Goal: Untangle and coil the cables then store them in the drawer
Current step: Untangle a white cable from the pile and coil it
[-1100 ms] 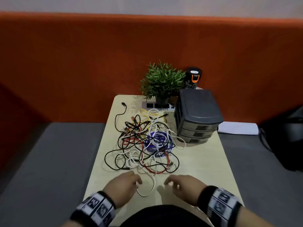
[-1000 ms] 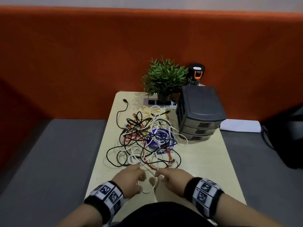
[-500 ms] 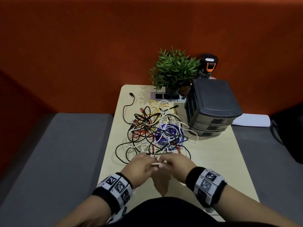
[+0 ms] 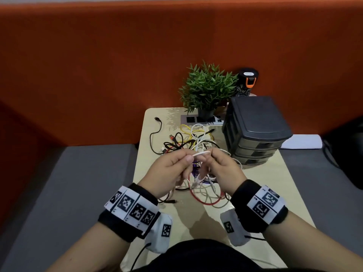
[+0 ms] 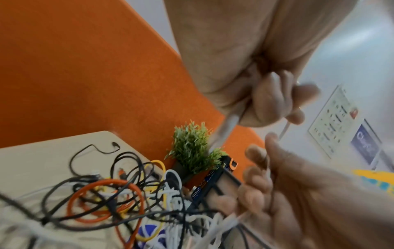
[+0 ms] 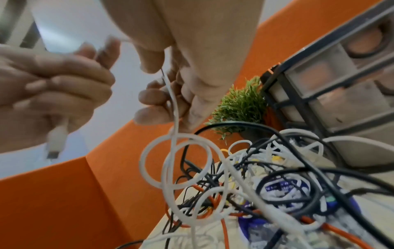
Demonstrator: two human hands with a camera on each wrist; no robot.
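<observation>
Above the pale table (image 4: 255,193), both hands hold one white cable (image 4: 201,153). My left hand (image 4: 187,158) pinches its end, and the white USB plug (image 6: 54,143) hangs below that fist. My right hand (image 4: 209,157) pinches the same cable a short way along, and from there it (image 6: 173,109) drops in loops into the tangle. The tangle of black, white, red and yellow cables (image 4: 188,142) lies in the middle of the table, partly hidden by my hands. The dark drawer unit (image 4: 255,132) stands at the right with its drawers closed.
A potted plant (image 4: 207,91), a power strip (image 4: 202,119) and a black bottle (image 4: 247,81) stand along the table's far edge. An orange padded wall rises behind. Grey seat cushions flank the table. A black cable end (image 4: 157,119) trails off at the far left.
Both hands came together at the near edge of the tangle, took hold of a white cable and lifted it off the table. The head view has shifted left and closer.
</observation>
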